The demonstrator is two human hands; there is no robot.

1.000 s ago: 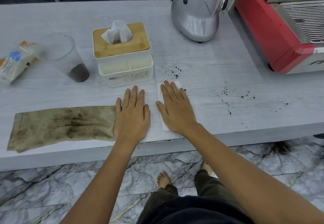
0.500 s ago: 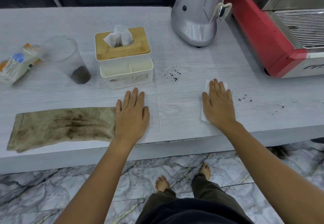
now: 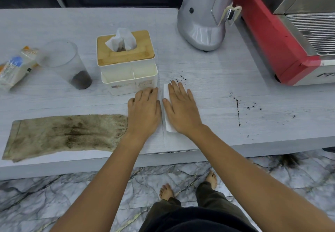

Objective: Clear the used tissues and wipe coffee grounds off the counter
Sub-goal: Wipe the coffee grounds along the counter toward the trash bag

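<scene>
Right hand lies flat, palm down, fingers spread, pressing a white tissue onto the grey counter, with my fingertips just short of a small scatter of coffee grounds and more grounds plus a thin dark line of them well off to the right. Left hand also lies open and flat just beside it, fingertips touching the base of the tissue box, its outer edge against the stained brown cloth.
</scene>
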